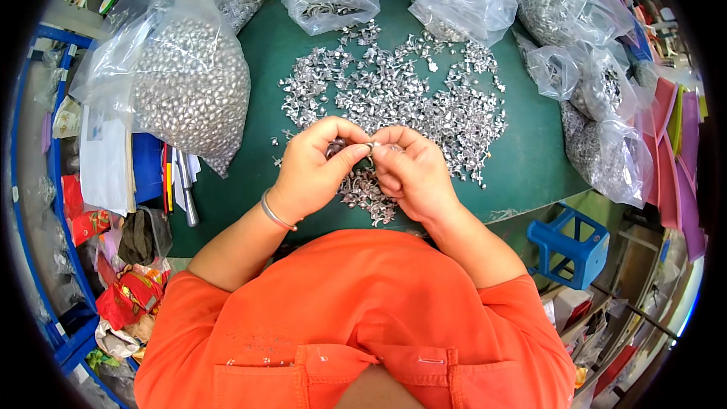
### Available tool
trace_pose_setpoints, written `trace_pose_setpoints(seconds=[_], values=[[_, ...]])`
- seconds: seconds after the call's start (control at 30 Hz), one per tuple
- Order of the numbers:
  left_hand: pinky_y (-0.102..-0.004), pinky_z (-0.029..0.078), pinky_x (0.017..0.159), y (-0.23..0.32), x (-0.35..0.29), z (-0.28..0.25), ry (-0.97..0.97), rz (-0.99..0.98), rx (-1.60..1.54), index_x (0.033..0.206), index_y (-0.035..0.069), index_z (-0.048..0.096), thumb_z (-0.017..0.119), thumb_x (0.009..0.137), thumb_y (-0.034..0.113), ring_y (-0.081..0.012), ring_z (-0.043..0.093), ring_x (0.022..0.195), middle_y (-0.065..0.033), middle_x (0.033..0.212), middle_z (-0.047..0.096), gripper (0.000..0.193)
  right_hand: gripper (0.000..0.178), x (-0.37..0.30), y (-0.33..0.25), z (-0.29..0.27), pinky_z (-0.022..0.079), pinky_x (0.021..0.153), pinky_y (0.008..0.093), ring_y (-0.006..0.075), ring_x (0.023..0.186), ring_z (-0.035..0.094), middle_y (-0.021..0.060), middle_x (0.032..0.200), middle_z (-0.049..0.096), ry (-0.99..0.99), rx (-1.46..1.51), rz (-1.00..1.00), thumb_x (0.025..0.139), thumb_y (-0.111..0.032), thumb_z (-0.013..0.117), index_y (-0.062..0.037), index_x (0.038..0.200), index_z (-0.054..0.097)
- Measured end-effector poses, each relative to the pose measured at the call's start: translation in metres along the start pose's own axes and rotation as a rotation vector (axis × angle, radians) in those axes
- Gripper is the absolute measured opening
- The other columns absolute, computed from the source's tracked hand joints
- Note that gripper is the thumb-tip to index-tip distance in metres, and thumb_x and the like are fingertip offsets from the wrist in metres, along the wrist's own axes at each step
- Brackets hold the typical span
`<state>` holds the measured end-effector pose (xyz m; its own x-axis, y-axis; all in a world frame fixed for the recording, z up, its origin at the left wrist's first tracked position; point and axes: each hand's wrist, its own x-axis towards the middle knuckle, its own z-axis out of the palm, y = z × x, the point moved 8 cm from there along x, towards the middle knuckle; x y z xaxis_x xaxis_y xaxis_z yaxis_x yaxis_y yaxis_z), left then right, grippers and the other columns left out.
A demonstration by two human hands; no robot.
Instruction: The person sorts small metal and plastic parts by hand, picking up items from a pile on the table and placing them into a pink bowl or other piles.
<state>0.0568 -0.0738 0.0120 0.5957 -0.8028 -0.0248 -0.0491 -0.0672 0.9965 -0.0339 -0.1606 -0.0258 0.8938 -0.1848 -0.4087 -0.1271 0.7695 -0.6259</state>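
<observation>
My left hand [322, 159] and my right hand [409, 170] meet fingertip to fingertip above the near side of a green tabletop [261, 117]. Both are closed in a pinch around a small metal piece, mostly hidden by the fingers. Something dark and rounded also shows in the curl of my left fingers. Beyond and partly beneath the hands spreads a wide scatter of small silvery metal pieces [386, 91]. A smaller heap of similar pieces [369, 197] lies between my wrists, close to the table's near edge. A metal bangle circles my left wrist.
A big clear bag of shiny silver beads [193, 68] stands at the left. More plastic bags [462, 0] of metal parts line the far edge and right side. Papers and pens [110, 159] are at the left, a blue stool [569, 246] at the lower right.
</observation>
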Motion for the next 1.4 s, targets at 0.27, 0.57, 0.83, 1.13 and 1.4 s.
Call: trace_pose_setpoints(seconds=[0.27,0.57,0.83,1.13,1.4], values=[[-0.0221,0.044,0.063,-0.013,-0.001,-0.008,0.104,-0.127,-0.280,0.090,0.000,0.057,0.058,0.086,0.002,-0.0068,0.051,0.069,-0.0006,0.078,0.057,0.004,0.023,0.006,-0.022,-0.025,0.028,0.042,0.0179,0.0070,0.053,0.038,0.0018,0.074,0.048,0.156,0.077,-0.003,0.094,-0.019,0.051,-0.0046,0.112,0.050],[-0.0341,0.048,0.075,0.085,0.006,0.055,-0.070,0.618,0.462,0.080,0.002,0.060,0.062,0.075,-0.003,-0.0228,0.059,0.087,-0.0108,0.087,0.061,0.008,0.031,0.003,0.012,0.011,0.043,0.056,0.0279,0.0132,0.070,0.049,0.0034,0.091,0.055,0.007,0.617,0.254,0.094,-0.041,0.046,-0.0124,0.101,0.056],[-0.0268,0.046,0.073,0.036,-0.001,-0.006,0.177,0.272,0.169,0.085,-0.001,0.061,0.062,0.081,-0.002,-0.0169,0.058,0.080,-0.0097,0.087,0.062,0.005,0.020,-0.028,-0.205,-0.085,0.044,0.045,0.0224,0.0103,0.055,0.054,0.0000,0.066,0.054,0.143,0.414,-0.471,0.092,-0.024,0.051,-0.0123,0.076,0.053],[-0.0249,0.046,0.072,0.034,-0.023,-0.020,0.204,0.264,0.269,0.087,-0.003,0.061,0.060,0.083,-0.003,-0.0150,0.058,0.078,-0.0081,0.087,0.061,0.004,0.054,-0.021,-0.385,-0.142,0.026,0.106,0.0501,0.0355,0.124,0.040,0.0202,0.138,0.040,0.834,-0.162,-0.663,0.093,-0.028,0.048,0.0018,0.136,0.032],[-0.0499,0.027,0.105,0.010,-0.043,0.017,-0.127,0.394,0.938,0.122,0.007,0.056,0.062,0.083,0.019,-0.0321,0.043,0.126,-0.0110,0.134,0.049,0.041,0.017,-0.034,-0.196,-0.030,0.046,0.080,0.0285,0.0128,0.087,0.059,0.0044,0.096,0.065,0.336,-1.166,-0.919,0.083,-0.007,0.061,-0.0020,0.099,0.066]])
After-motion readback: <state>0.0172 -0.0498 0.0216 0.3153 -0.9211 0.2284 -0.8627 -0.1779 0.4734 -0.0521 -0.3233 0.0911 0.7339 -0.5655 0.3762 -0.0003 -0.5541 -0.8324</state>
